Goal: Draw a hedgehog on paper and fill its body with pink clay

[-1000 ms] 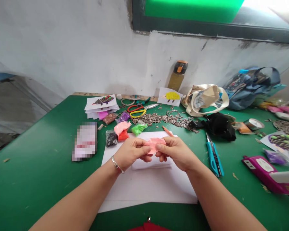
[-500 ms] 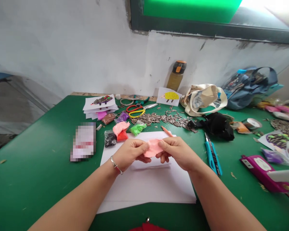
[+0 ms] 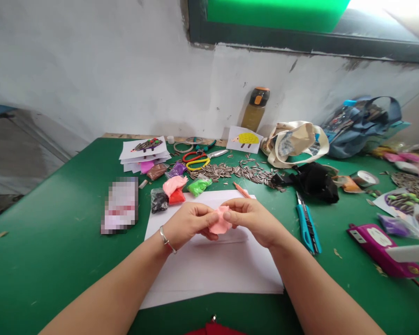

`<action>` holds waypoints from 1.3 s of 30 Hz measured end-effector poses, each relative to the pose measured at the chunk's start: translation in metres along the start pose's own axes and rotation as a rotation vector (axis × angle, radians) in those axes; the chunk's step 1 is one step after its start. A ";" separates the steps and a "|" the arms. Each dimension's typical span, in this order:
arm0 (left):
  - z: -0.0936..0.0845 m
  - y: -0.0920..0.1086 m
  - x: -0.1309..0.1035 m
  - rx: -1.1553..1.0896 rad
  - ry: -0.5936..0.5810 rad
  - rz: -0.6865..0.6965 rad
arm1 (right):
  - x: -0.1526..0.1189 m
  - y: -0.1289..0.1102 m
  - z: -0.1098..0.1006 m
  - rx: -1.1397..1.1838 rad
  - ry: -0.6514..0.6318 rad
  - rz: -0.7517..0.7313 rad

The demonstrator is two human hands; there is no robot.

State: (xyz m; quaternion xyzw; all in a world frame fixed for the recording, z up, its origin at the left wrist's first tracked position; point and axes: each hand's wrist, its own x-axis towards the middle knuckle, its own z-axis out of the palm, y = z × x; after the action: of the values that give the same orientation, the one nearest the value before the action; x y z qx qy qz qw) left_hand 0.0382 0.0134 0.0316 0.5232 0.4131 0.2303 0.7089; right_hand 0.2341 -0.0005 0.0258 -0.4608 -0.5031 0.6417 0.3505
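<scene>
A flattened piece of pink modelling clay point(image 3: 220, 222) is held up between both hands, above white paper point(image 3: 212, 274). My left hand point(image 3: 193, 222) pinches its left edge between thumb and fingers. From the other side my right hand point(image 3: 249, 218) grips its upper right part, the thumb pressed on the front. Just beyond the hands lie bags of clay: pink point(image 3: 174, 184), red point(image 3: 177, 197), green point(image 3: 199, 186) and black point(image 3: 159, 201). An orange pen point(image 3: 241, 190) rests at the paper's far edge.
Scissors point(image 3: 197, 162) and scattered sunflower seeds point(image 3: 253, 174) lie toward the wall. A blue utility knife point(image 3: 307, 225) is right of the paper, with a magenta device point(image 3: 384, 251) farther right. At the back stand a bottle point(image 3: 255, 110), a hedgehog picture point(image 3: 245, 140) and a cloth bag point(image 3: 296, 151).
My hands have come closer together. The pink clay, stretched wide between them before, is now narrower and turned, and my right hand has shifted its grip to the clay's upper right.
</scene>
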 end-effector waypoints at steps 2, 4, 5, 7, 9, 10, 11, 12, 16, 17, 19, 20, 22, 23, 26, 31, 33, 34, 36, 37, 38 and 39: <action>0.000 -0.001 0.000 -0.007 -0.020 0.003 | 0.001 0.000 0.004 0.050 0.027 0.006; -0.001 -0.002 0.001 -0.023 -0.019 0.001 | 0.001 0.000 0.006 0.047 0.069 -0.006; -0.001 -0.001 0.001 -0.025 -0.012 0.003 | 0.001 0.000 0.005 0.027 0.078 -0.019; -0.001 0.000 0.001 -0.010 0.018 0.004 | 0.001 0.000 0.002 -0.020 0.068 -0.044; -0.001 0.001 0.001 0.023 0.056 -0.001 | 0.000 0.001 -0.002 -0.061 0.039 -0.064; -0.002 0.002 0.000 0.044 0.071 -0.004 | 0.000 0.001 -0.004 -0.085 0.035 -0.079; -0.002 0.002 0.000 0.067 0.081 -0.005 | 0.000 0.001 -0.006 -0.113 0.039 -0.098; -0.003 0.002 0.000 0.092 0.085 -0.001 | 0.001 0.002 -0.007 -0.141 0.049 -0.120; -0.004 0.001 0.000 0.123 0.095 0.022 | 0.001 0.002 -0.007 -0.138 0.071 -0.134; -0.004 0.001 0.000 0.087 0.098 0.014 | 0.001 0.002 -0.007 -0.103 0.065 -0.113; -0.003 0.000 0.001 -0.014 0.090 -0.010 | 0.001 0.004 -0.007 -0.036 0.055 -0.080; -0.003 0.000 0.001 -0.058 0.080 -0.020 | 0.001 0.004 -0.007 -0.017 0.055 -0.076; -0.002 0.000 0.002 -0.089 0.063 -0.031 | 0.001 0.005 -0.008 -0.009 0.064 -0.090; -0.003 0.000 0.002 -0.086 0.064 -0.031 | 0.001 0.006 -0.009 -0.012 0.070 -0.100; -0.005 0.001 0.003 -0.070 0.096 -0.026 | 0.000 0.006 -0.010 -0.005 0.081 -0.117; -0.011 0.006 0.001 -0.032 0.184 0.037 | 0.000 0.004 -0.009 0.042 0.108 -0.113; -0.012 0.007 0.000 -0.015 0.212 0.059 | 0.000 0.004 -0.009 0.042 0.112 -0.116; -0.013 0.007 0.000 -0.009 0.219 0.066 | 0.001 0.004 -0.009 0.036 0.112 -0.119; -0.013 0.007 0.000 -0.018 0.222 0.078 | 0.002 0.004 -0.009 0.032 0.119 -0.120; -0.013 0.007 0.001 -0.034 0.218 0.078 | 0.003 0.005 -0.009 0.040 0.131 -0.121; -0.013 0.006 0.001 -0.054 0.211 0.072 | 0.003 0.005 -0.009 0.056 0.145 -0.122; -0.012 0.005 0.001 -0.073 0.197 0.061 | 0.004 0.005 -0.010 0.075 0.160 -0.123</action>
State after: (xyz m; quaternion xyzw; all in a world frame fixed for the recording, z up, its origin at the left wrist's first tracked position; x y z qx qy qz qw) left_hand 0.0291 0.0228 0.0347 0.4841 0.4560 0.3168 0.6763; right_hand 0.2421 0.0047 0.0198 -0.4652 -0.4764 0.5987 0.4451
